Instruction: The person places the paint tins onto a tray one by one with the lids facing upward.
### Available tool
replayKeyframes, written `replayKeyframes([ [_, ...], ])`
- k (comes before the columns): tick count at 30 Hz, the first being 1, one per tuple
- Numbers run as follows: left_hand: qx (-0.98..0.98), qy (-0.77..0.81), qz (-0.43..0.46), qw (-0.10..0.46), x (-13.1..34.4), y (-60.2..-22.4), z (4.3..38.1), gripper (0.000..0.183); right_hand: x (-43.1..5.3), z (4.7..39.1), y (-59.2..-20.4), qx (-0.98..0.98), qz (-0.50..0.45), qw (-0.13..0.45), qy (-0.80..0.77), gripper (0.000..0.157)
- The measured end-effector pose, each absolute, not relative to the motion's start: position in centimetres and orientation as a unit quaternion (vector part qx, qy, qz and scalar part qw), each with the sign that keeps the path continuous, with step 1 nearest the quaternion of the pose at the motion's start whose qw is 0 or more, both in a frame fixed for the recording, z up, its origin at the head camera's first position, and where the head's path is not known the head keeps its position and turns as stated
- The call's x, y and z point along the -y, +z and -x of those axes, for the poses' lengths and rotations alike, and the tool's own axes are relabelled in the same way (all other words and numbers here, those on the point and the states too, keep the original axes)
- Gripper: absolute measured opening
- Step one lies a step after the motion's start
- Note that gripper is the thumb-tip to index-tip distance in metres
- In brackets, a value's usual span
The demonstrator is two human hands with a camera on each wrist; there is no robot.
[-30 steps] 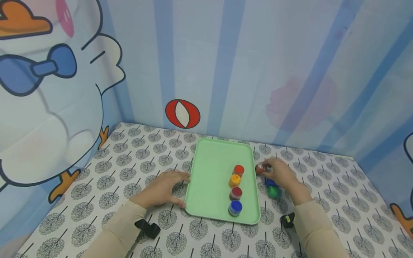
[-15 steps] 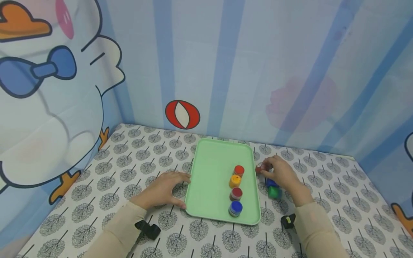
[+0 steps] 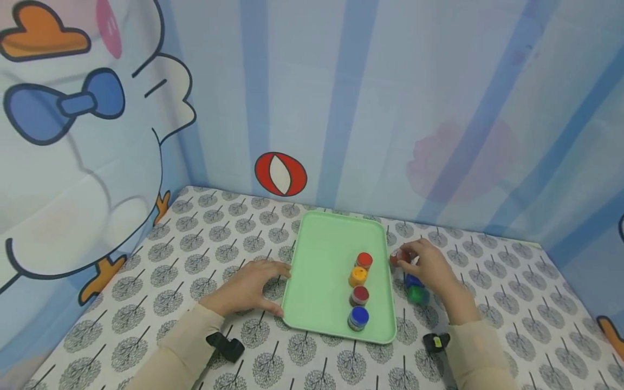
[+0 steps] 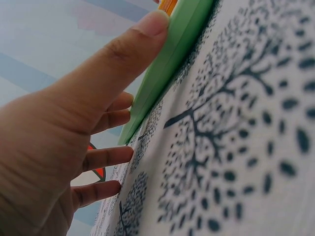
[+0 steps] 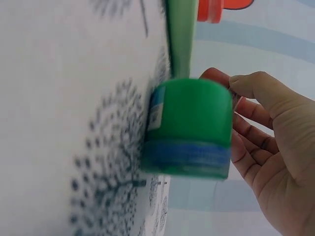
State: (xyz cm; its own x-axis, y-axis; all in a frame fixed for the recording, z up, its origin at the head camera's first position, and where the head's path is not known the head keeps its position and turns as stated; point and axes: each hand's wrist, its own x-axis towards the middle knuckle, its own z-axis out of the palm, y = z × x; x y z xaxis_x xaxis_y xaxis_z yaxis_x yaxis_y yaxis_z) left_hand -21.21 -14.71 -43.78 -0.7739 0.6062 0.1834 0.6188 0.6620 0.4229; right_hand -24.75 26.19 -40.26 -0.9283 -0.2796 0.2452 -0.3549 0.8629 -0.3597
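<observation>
A green tray (image 3: 322, 271) lies on the cloth, with its left rim at the thumb and fingertips of my left hand (image 3: 248, 287). Those fingers are spread and relaxed, as the left wrist view also shows of the thumb (image 4: 118, 61). Just outside the tray's right rim, my right hand (image 3: 431, 268) pinches a small dark red jar (image 3: 397, 257) between thumb and fingers. Much of that jar is hidden by the fingers. Close below this hand lie a green jar (image 3: 416, 295) and a blue jar (image 3: 413, 280). The green jar (image 5: 189, 130) covers much of the right wrist view.
Along the tray's right side stand a red-lidded jar (image 3: 364, 260), an orange jar (image 3: 358, 277), a dark red-lidded jar (image 3: 359, 296) and a blue-lidded jar (image 3: 358, 318). A tree-patterned cloth (image 3: 195, 254) covers the table. Behind it hangs a striped backdrop (image 3: 302, 97).
The dark red jar has turned in my right fingers, its white label shifting from its right end toward its upper left. My left hand stays at the tray. The head view has shifted slightly.
</observation>
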Motion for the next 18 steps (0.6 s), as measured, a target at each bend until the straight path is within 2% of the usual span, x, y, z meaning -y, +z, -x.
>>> replayKeyframes([
  [5,0.909,-0.236,0.344,0.016,14.6,-43.7,21.2,0.078,-26.0,24.3,-40.5,0.957,-0.163,0.103,0.217,0.024],
  [12,0.910,-0.231,0.344,0.013,14.4,-43.9,21.3,0.079,-25.3,23.6,-40.7,0.953,-0.167,0.109,0.230,0.034],
  [18,0.913,-0.229,0.338,0.017,14.6,-43.9,21.3,0.079,-24.7,23.6,-40.7,0.956,-0.167,0.112,0.215,0.035],
])
